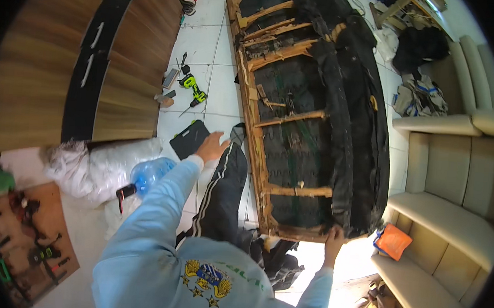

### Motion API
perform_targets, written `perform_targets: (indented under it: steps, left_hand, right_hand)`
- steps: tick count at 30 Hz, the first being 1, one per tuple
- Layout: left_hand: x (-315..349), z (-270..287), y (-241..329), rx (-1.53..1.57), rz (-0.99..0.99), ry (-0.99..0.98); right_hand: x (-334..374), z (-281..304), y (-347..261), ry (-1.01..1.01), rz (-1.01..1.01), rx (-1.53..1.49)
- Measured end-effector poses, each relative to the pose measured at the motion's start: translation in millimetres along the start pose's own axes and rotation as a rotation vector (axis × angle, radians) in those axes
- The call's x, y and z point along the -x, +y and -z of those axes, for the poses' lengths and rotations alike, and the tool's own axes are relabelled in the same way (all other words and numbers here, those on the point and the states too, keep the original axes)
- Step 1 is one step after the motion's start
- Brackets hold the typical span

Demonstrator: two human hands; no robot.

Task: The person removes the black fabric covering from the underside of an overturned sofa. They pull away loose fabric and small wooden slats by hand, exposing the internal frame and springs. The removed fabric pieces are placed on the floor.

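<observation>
A stripped sofa frame (261,172) with wooden rails lies before me, its underside showing black lining and springs. Torn black fabric (361,162) runs along its right side. At the frame's near end, my right hand (334,240) has its fingers closed on the edge, where the rail meets the fabric. My left hand (212,147) is held out above the floor, fingers apart and nothing in them. Beside it is a black plastic case (189,139). Farther off, a green and black cordless drill (193,91) lies on the tiles.
Wooden cabinets (133,60) stand at the left, with plastic-wrapped bundles (97,163) and a blue water bottle (151,173) nearby. Tools lie on a brown board (34,242). Beige seats (443,208) line the right, with an orange item (394,242) beside them. My outstretched leg (224,189) borders the frame.
</observation>
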State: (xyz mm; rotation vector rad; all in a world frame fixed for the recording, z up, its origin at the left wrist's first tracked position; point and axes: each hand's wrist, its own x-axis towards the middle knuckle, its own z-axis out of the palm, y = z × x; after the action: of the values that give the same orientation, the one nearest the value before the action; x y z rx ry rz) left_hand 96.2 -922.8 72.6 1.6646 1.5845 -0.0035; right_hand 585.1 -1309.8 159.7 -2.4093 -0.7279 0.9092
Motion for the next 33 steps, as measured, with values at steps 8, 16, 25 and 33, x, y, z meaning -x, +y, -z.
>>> perform_targets:
  steps: [8,16,25,33]
  left_hand:
    - [-440,31,49,-0.08,-0.04,0.008]
    - [-644,37,106,-0.327,-0.031,0.326]
    - [-700,52,145,-0.306,0.144,0.103]
    - [-708,56,152,-0.341,0.205,0.026]
  right_hand:
    - [86,-135,-10,-0.376,-0.529,0.131]
    - [21,-160,-142,-0.333,-0.85,0.075]
    - [-6,-168,-185,-0.328,-0.946,0.07]
    - [-11,-174,-200,-0.323,-0.98,0.043]
